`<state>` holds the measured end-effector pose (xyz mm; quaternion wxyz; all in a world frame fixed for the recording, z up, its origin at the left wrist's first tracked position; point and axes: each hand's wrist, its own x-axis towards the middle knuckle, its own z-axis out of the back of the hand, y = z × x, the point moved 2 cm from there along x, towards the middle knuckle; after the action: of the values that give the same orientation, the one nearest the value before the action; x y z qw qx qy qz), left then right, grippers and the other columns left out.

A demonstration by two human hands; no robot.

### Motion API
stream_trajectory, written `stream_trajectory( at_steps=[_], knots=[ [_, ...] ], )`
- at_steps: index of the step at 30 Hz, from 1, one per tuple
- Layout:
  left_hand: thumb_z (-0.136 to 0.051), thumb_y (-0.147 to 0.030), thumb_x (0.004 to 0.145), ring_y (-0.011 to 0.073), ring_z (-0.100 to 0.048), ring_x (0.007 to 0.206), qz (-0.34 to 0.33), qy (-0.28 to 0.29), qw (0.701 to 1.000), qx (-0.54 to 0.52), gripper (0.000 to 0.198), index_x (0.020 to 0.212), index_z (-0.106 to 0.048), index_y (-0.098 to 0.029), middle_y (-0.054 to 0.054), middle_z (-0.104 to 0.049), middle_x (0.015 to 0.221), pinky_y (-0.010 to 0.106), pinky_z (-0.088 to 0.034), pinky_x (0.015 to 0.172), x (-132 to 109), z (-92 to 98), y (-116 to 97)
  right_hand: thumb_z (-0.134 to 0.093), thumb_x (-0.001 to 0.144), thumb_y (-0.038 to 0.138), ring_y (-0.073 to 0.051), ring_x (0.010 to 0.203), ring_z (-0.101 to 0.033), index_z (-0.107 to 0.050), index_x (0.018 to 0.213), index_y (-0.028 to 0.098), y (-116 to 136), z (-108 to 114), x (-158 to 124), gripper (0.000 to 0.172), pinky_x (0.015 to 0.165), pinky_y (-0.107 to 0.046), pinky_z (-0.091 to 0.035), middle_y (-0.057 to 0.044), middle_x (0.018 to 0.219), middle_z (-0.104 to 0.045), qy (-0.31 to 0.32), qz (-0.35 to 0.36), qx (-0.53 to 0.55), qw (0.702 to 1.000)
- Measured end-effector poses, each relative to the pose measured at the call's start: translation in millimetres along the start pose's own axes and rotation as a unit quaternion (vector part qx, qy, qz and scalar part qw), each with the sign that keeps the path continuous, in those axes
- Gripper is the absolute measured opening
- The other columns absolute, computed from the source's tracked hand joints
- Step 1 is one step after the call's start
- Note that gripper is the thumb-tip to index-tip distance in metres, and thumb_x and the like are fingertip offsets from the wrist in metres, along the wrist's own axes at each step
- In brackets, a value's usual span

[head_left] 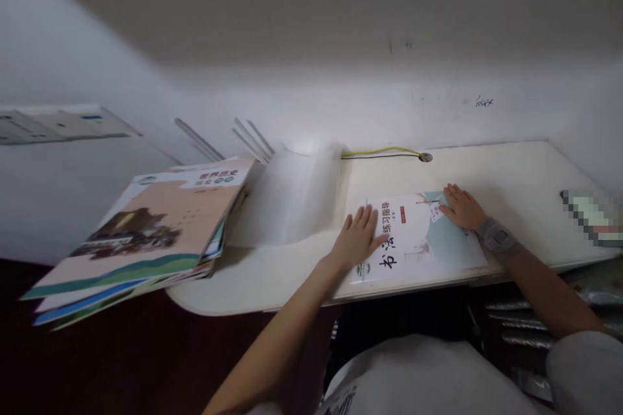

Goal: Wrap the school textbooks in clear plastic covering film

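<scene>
A thin white and pale-blue booklet point(413, 243) with black brush characters lies flat near the front edge of the cream desk point(511, 175). My left hand point(359, 238) rests flat on its left end, fingers stretched out. My right hand point(461, 206), a grey watch on the wrist, lies flat on its far right part, fingers extended. Neither hand holds anything.
A stack of several textbooks point(146, 233) hangs over the desk's left end. A translucent plastic sheet point(292, 198) lies between the stack and the booklet. A yellow and black cable point(384, 153) runs along the wall to a desk hole. A blurred object point(594, 214) sits far right.
</scene>
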<state>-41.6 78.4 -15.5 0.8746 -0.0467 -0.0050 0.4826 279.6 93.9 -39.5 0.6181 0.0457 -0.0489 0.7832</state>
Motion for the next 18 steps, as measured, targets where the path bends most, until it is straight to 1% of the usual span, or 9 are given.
stream_trajectory(
  at_steps=[2,3,5,8,9,11,14,16,18],
  knots=[
    [-0.027,-0.065,0.087,0.0298,-0.011,0.141,-0.107,0.034,0.994,-0.003,0.077,0.147,-0.018,-0.017,0.012,-0.013,0.153,0.046,-0.017,0.112,-28.7,3.6,6.9,-0.026,0.092,0.051,-0.03,0.135,-0.029,-0.035,0.138,0.003,1.0,-0.3,0.1,0.067,0.106,-0.044,-0.028,-0.019,0.146,-0.034,-0.003,0.006,0.007,1.0],
    [-0.03,-0.065,0.087,0.0291,-0.01,0.141,-0.143,0.043,0.989,-0.004,0.077,0.148,-0.015,-0.021,0.01,-0.01,0.154,0.046,-0.017,0.112,-41.7,5.1,11.7,-0.026,0.092,0.051,-0.03,0.135,-0.029,-0.035,0.138,0.003,1.4,-0.6,0.2,0.067,0.106,-0.044,-0.028,-0.019,0.146,-0.034,-0.003,0.008,0.014,1.0],
    [-0.035,-0.066,0.084,0.0298,-0.01,0.141,-0.173,0.05,0.984,0.001,0.081,0.148,-0.011,-0.022,0.01,-0.007,0.154,0.046,-0.018,0.112,-60.6,7.0,20.8,-0.026,0.092,0.052,-0.03,0.135,-0.029,-0.035,0.138,0.004,1.4,-1.1,0.9,0.067,0.106,-0.044,-0.028,-0.019,0.146,-0.034,-0.003,0.009,0.03,0.999],
    [-0.038,-0.065,0.084,0.0312,-0.011,0.14,-0.177,0.044,0.983,0.014,0.082,0.148,-0.011,-0.021,0.012,-0.007,0.153,0.048,-0.019,0.111,-67.5,5.8,25.3,-0.03,0.091,0.052,-0.029,0.136,-0.027,-0.035,0.138,0.005,-5.5,-0.5,1.9,0.067,0.107,-0.042,-0.027,-0.019,0.146,-0.034,0.001,0.009,0.054,0.999],
    [-0.037,-0.064,0.085,0.0311,-0.012,0.14,-0.178,0.037,0.983,0.017,0.08,0.148,-0.012,-0.021,0.012,-0.008,0.153,0.049,-0.02,0.111,-64.9,4.6,23.9,-0.032,0.09,0.052,-0.029,0.136,-0.027,-0.035,0.138,0.006,-11.7,0.3,1.1,0.067,0.107,-0.043,-0.027,-0.018,0.146,-0.034,0.004,-0.002,0.059,0.998],
    [-0.036,-0.063,0.086,0.0304,-0.014,0.14,-0.184,0.025,0.982,0.02,0.078,0.148,-0.014,-0.022,0.012,-0.011,0.152,0.049,-0.021,0.11,-54.8,1.7,17.9,-0.035,0.09,0.052,-0.031,0.135,-0.029,-0.038,0.137,0.009,-31.2,2.8,-5.2,0.064,0.106,-0.046,-0.028,-0.018,0.146,-0.035,0.012,-0.049,0.063,0.997],
    [-0.034,-0.066,0.084,0.0309,-0.016,0.139,-0.186,0.028,0.982,0.025,0.08,0.147,-0.018,-0.02,0.014,-0.015,0.152,0.049,-0.023,0.11,-28.5,-3.0,3.1,-0.033,0.09,0.049,-0.035,0.133,-0.032,-0.045,0.131,0.009,-70.6,6.3,-30.2,0.058,0.102,-0.053,-0.03,-0.021,0.143,-0.037,0.005,-0.14,0.055,0.989],
    [-0.032,-0.07,0.083,0.0324,-0.017,0.139,-0.179,0.038,0.983,0.027,0.083,0.146,-0.022,-0.017,0.016,-0.017,0.151,0.049,-0.023,0.109,-3.2,-5.6,-11.5,-0.031,0.091,0.046,-0.035,0.132,-0.033,-0.048,0.128,0.008,-93.7,6.5,-55.1,0.056,0.102,-0.054,-0.031,-0.022,0.14,-0.04,-0.03,-0.171,0.063,0.983],
    [-0.03,-0.072,0.081,0.0334,-0.018,0.138,-0.174,0.041,0.984,0.025,0.086,0.146,-0.024,-0.016,0.017,-0.016,0.152,0.048,-0.023,0.109,28.2,-7.5,-31.2,-0.028,0.091,0.045,-0.032,0.129,-0.038,-0.05,0.126,0.009,-109.8,5.1,-81.5,0.055,0.102,-0.052,-0.033,-0.021,0.135,-0.046,-0.112,-0.199,0.104,0.968]
  ],
)
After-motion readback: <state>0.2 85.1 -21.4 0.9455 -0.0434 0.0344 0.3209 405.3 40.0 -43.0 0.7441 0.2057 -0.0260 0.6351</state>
